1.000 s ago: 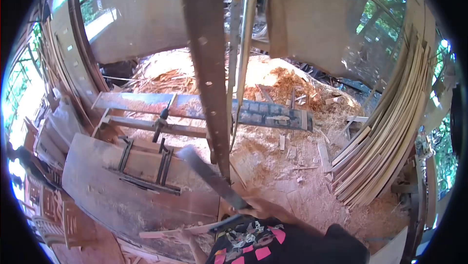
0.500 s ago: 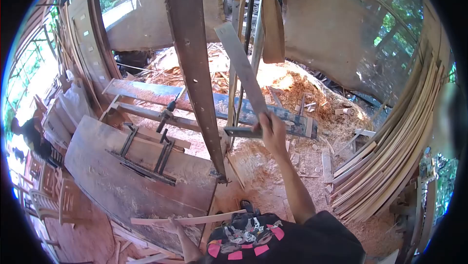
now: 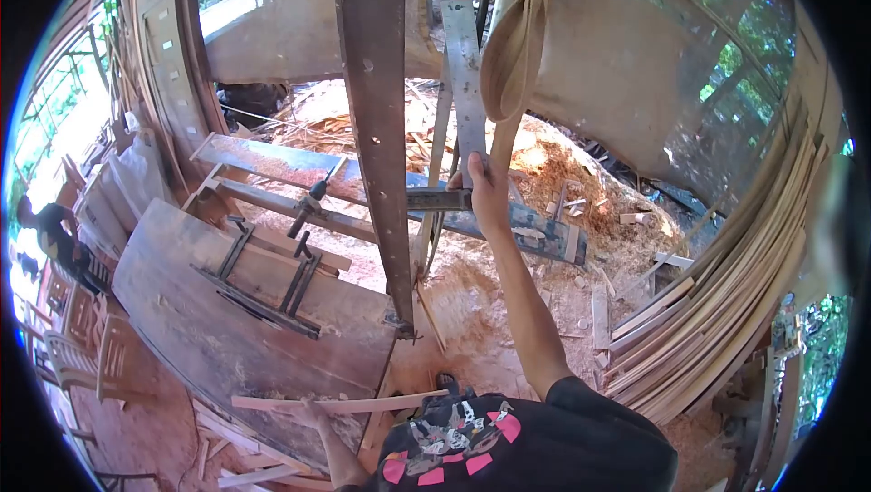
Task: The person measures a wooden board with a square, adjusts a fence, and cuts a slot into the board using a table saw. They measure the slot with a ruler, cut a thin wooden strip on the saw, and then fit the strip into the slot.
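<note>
My right hand (image 3: 490,194) is raised ahead of me, its fingers closed around the corner of a metal try square (image 3: 465,83). The blade points up, nearly upright, beside a hanging strap loop (image 3: 517,61). Its shorter arm reaches left and overlaps a dark metal post with holes (image 3: 374,111) in this view. Low in front of my body, my left hand (image 3: 310,414) grips a narrow wooden strip (image 3: 381,403), which lies crosswise over the near edge of the workbench (image 3: 190,301).
Bar clamps (image 3: 295,288) and a power drill (image 3: 311,206) are at the bench's far side. Long wooden strips (image 3: 726,319) stack up on the right. Shavings (image 3: 562,161) cover the ground beyond. A person (image 3: 62,238) is at the far left, near plastic chairs (image 3: 100,360).
My right hand has risen slightly, and the try square has turned from a leftward tilt to nearly upright. The wooden strip stays in my left hand. The view has shifted slightly.
</note>
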The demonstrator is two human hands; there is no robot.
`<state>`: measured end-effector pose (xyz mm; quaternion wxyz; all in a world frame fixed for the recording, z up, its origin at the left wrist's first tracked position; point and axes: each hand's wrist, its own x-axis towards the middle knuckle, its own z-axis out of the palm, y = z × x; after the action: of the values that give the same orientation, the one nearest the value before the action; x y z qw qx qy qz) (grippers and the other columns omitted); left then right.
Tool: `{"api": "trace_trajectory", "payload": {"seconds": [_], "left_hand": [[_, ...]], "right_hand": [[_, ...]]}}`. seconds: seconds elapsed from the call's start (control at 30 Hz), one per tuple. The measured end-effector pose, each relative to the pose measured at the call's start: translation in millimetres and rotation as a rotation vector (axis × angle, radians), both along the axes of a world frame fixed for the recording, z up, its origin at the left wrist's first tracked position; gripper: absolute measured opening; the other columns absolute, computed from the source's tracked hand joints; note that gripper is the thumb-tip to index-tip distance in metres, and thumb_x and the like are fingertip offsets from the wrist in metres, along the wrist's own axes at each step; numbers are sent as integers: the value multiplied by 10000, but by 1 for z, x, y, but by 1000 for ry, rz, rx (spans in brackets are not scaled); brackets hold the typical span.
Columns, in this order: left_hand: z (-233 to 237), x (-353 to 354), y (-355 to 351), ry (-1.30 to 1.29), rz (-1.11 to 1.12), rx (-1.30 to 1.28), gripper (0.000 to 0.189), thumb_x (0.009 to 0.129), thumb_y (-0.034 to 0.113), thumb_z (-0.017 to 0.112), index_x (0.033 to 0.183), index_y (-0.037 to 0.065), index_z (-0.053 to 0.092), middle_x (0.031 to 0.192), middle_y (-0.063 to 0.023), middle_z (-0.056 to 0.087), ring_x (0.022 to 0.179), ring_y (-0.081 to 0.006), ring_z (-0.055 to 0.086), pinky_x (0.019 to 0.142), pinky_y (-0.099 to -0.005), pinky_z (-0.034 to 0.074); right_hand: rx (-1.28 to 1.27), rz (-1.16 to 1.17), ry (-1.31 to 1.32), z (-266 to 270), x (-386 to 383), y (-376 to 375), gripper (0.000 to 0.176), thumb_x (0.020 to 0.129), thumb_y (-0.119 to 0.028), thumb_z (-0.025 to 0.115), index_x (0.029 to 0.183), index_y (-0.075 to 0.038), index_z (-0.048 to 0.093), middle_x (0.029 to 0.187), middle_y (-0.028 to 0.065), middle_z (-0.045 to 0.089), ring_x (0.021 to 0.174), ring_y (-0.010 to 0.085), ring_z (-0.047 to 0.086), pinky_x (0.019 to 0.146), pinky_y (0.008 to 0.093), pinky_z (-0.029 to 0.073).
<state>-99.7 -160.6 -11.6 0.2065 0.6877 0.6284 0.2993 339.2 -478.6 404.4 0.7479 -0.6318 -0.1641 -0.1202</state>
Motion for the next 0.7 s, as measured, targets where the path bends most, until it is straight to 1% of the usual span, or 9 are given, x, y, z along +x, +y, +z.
{"api": "trace_trajectory", "payload": {"seconds": [0.2, 0.27, 0.33, 0.43, 0.47, 0.5, 0.53, 0.63, 0.7], "left_hand": [[-22, -3, -8, 13, -25, 7, 976, 883, 153, 673, 1612, -85, 69, 1690, -287, 93, 1579, -391, 104, 1300, -419, 116], [-26, -4, -27, 25, -50, -2, 977, 883, 148, 676, 1612, -84, 70, 1689, -285, 100, 1579, -386, 110, 1297, -416, 124], [-33, -12, -43, 50, -42, -28, 977, 883, 143, 679, 1613, -83, 70, 1688, -284, 107, 1579, -382, 116, 1295, -414, 133], [-25, -9, -49, 55, 0, -73, 979, 883, 136, 684, 1614, -81, 71, 1687, -281, 118, 1579, -376, 125, 1291, -410, 145], [-21, -1, -44, 36, 4, -82, 979, 883, 134, 686, 1614, -80, 71, 1687, -280, 122, 1579, -374, 128, 1289, -408, 149], [-20, 6, -45, 25, 8, -90, 980, 883, 131, 688, 1614, -80, 71, 1687, -279, 125, 1579, -372, 130, 1288, -407, 153], [-16, 15, -44, 4, 5, -106, 980, 883, 129, 689, 1614, -79, 71, 1686, -278, 129, 1579, -370, 133, 1287, -406, 157], [-14, 49, -37, -83, -32, -139, 981, 883, 122, 694, 1615, -77, 72, 1685, -276, 140, 1579, -364, 142, 1283, -402, 169], [-12, 75, -38, -167, -76, -154, 982, 883, 117, 697, 1616, -76, 72, 1684, -274, 147, 1579, -360, 148, 1280, -399, 177]], "right_hand": [[-311, -109, -41, -3, 5, -3, 384, 1051, -373, 600, 1072, 3, 677, 761, 68, 710, 768, 144, 673, 730, 302, 520], [-251, -196, -17, -37, 2, 1, 391, 1022, -352, 647, 1211, -11, 677, 1036, 102, 721, 923, 156, 655, 799, 301, 519], [-110, -122, 139, -106, 1, -15, 408, 1001, -309, 684, 1266, -4, 625, 1099, 95, 682, 944, 171, 657, 795, 281, 527], [-510, -199, 111, -240, -66, -50, 287, 1040, -274, 605, 1103, 5, 633, 970, 104, 660, 857, 180, 622, 738, 328, 526], [-684, -155, 280, -261, -116, -49, 272, 1035, -245, 600, 1089, 19, 634, 962, 111, 652, 860, 229, 626, 769, 370, 528], [-691, 52, 14, -333, -150, -63, 261, 1012, -218, 594, 1095, 27, 631, 1013, 134, 657, 938, 256, 633, 859, 406, 518], [-985, 481, 231, -388, -177, -87, 300, 951, -201, 638, 1154, 20, 630, 1082, 158, 654, 1047, 277, 622, 954, 416, 490], [-1093, 806, -46, -411, -274, -82, 549, 822, -265, 762, 1300, -36, 623, 1119, 211, 697, 1047, 380, 675, 921, 472, 524], [-1165, 836, 182, -378, -280, -75, 589, 816, -288, 761, 1335, -56, 605, 1162, 227, 691, 1072, 397, 673, 914, 479, 527]]}}
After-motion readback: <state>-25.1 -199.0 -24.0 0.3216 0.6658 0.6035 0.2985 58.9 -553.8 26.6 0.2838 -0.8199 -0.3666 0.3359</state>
